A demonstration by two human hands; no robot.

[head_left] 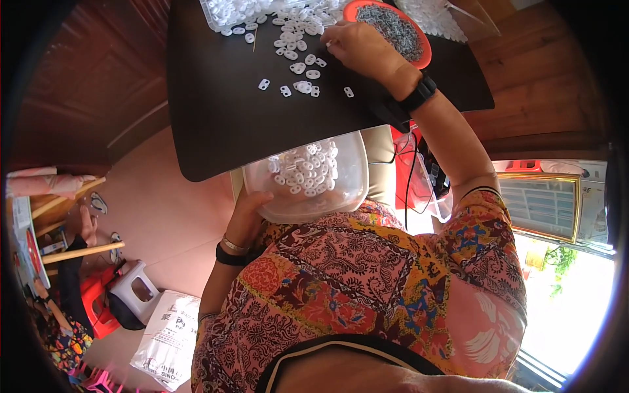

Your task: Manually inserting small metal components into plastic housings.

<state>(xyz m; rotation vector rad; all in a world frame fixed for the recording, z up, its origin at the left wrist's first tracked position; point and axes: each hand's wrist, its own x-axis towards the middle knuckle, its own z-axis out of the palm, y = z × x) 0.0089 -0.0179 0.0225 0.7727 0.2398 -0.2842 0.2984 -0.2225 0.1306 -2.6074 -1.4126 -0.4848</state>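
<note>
A dark desk [216, 124] is carrying scattered small white plastic pieces [303, 65]. A clear plastic tub [347, 190], roughly rectangular with its long axis running left to right, is sitting tilted at the near desk edge, holding more white pieces. The left hand [247, 213] is cupping its lower left corner. The right hand [357, 46] is pinching its fingers together over the loose pieces, beside an orange dish [424, 56] of grey bits.
</note>
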